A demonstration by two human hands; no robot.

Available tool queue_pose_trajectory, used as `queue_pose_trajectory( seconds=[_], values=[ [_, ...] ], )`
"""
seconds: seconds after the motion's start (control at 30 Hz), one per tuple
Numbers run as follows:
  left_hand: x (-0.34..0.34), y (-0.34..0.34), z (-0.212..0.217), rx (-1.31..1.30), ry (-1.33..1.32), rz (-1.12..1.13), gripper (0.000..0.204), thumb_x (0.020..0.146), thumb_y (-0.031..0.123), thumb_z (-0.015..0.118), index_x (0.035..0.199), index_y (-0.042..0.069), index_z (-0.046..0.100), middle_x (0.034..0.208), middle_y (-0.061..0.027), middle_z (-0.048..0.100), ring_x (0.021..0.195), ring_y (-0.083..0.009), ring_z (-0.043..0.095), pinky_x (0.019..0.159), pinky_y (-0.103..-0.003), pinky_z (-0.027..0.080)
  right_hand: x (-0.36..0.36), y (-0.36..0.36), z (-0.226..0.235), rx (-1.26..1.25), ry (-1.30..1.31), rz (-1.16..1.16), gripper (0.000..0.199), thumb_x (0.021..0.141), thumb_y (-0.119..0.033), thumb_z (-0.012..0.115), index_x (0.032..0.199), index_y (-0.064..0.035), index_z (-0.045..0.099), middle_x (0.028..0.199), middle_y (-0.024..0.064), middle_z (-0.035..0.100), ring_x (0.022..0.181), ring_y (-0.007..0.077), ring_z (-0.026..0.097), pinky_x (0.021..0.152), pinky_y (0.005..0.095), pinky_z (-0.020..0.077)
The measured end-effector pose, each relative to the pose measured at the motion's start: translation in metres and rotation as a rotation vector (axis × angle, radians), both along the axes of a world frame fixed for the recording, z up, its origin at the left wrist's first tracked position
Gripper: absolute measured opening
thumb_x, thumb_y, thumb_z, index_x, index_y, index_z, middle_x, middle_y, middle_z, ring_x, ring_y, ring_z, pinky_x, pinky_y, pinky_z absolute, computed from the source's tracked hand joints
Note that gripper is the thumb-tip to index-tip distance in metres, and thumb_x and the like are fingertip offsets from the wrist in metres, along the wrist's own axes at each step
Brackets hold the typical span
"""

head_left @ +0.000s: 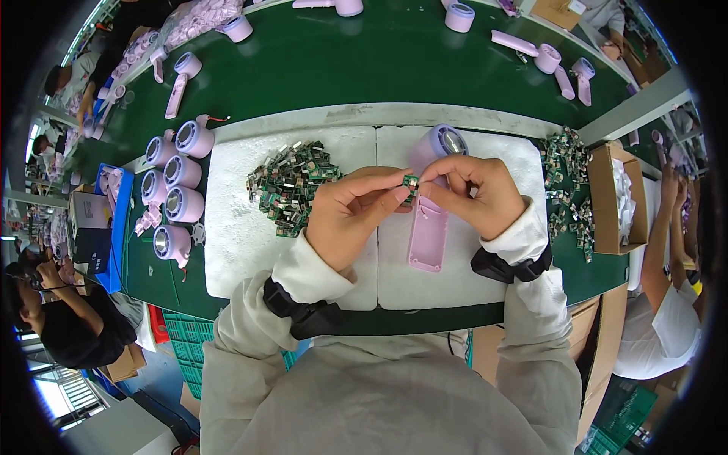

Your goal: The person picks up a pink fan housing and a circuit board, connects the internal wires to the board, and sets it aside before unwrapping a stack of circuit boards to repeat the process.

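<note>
My left hand (pixel 350 214) and my right hand (pixel 474 191) meet over a white foam pad (pixel 462 280), and both pinch a small green circuit board (pixel 411 180) between their fingertips. Under the hands lies a lilac hair-dryer shell (pixel 430 227), its round barrel end (pixel 449 141) pointing away from me and its handle toward me. A heap of small green circuit boards (pixel 292 186) rests on a second white foam pad (pixel 235 235) to the left.
Several lilac dryer barrels (pixel 176 182) stand at the left on the green bench. More circuit boards (pixel 565 174) lie at the right beside an open cardboard box (pixel 610 201). Dryer parts (pixel 557 64) ride the green conveyor. Other people sit at left (pixel 57 311) and right (pixel 667 303).
</note>
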State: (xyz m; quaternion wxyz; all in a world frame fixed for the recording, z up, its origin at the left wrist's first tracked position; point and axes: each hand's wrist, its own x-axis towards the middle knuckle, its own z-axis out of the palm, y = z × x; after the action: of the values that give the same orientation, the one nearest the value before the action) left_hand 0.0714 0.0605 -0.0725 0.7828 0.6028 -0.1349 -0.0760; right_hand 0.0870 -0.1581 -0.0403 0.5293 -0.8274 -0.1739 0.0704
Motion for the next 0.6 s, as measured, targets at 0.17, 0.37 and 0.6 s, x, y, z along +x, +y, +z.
queue_pose_trajectory(
  seconds=[0.17,0.37,0.6],
  values=[
    [0.004,0.007,-0.002,-0.033,0.087,-0.125,0.025,0.096,-0.001,0.064,0.121,-0.002,0.069,0.113,-0.0162,0.071,0.100,-0.0223,0.071,0.090,-0.035,0.062,0.001,-0.004,-0.003,0.039,0.021,0.012,0.011,0.089,-0.009,0.077,0.099,-0.0048,0.073,0.055,-0.0081,0.031,0.054,0.0030,0.030,0.052,0.0246,0.0260],
    [0.008,0.013,-0.005,-0.040,0.078,-0.179,0.025,0.096,0.000,0.066,0.121,-0.002,0.069,0.111,-0.0159,0.070,0.098,-0.0234,0.071,0.087,-0.036,0.063,0.004,-0.001,-0.007,0.077,0.020,0.051,0.012,0.089,-0.010,0.077,0.098,-0.0044,0.072,0.056,-0.0078,0.030,0.054,0.0033,0.029,0.052,0.0248,0.0250],
    [0.006,0.010,-0.001,0.140,-0.013,-0.077,0.027,0.096,-0.003,0.065,0.122,-0.001,0.069,0.108,-0.0113,0.071,0.095,-0.0191,0.070,0.086,-0.031,0.060,0.005,0.000,-0.006,-0.033,-0.045,0.103,0.014,0.087,-0.006,0.077,0.100,-0.0061,0.072,0.058,-0.0048,0.038,0.053,0.0051,0.036,0.052,0.0246,0.0313]
  ],
)
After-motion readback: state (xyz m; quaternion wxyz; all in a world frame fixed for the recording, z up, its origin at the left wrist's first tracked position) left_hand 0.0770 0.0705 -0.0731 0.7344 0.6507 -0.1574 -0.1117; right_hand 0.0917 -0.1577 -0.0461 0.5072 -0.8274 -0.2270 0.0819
